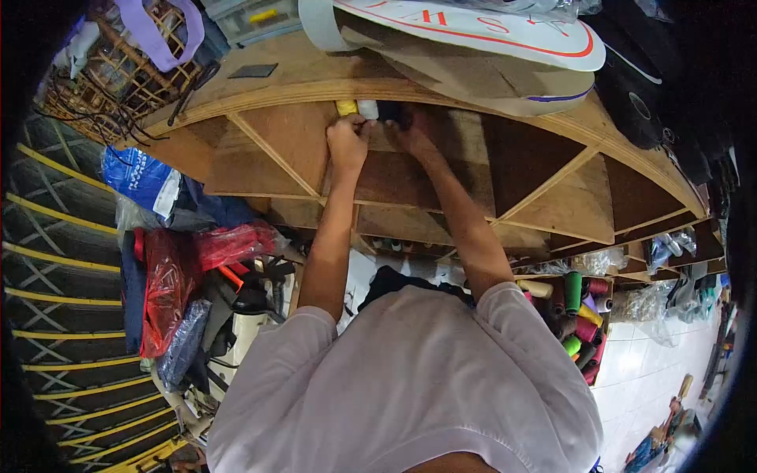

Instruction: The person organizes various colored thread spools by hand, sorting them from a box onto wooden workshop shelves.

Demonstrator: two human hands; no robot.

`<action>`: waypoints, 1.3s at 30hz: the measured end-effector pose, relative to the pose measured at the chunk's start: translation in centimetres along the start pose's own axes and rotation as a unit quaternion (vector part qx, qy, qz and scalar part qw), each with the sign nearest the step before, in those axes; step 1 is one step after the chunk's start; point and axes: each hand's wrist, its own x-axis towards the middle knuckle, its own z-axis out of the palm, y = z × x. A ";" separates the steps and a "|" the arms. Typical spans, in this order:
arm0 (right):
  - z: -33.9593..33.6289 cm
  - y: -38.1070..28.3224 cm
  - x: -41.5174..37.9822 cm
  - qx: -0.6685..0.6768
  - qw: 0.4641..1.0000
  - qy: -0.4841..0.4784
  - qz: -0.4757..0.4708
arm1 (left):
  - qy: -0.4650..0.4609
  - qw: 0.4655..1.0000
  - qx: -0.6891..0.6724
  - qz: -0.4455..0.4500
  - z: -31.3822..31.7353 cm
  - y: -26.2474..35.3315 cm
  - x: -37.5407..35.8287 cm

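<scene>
Both arms reach forward into one compartment of a wooden shelf (441,185). Inside it, a yellow thread spool (347,107) and a white spool (368,109) stand side by side at the back, with something dark (389,112) to their right. My left hand (347,143) is just in front of the yellow and white spools, fingers curled in and thumb towards the right; whatever they pinch is too small to make out. Close to the dark item is my right hand (413,135), partly in shadow, its fingertips hard to see.
A white sign board with red letters (489,27) lies on the shelf top. A wicker basket (118,71) stands at upper left. Bagged red fabric (169,292) hangs left, beside a yellow-barred folding gate (71,335). Colourful thread cones (579,315) are stacked at right.
</scene>
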 end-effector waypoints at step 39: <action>-7.8 -6.8 -7.4 -0.216 0.938 -0.246 0.116 | -0.209 0.947 0.214 0.113 -4.1 2.9 -8.6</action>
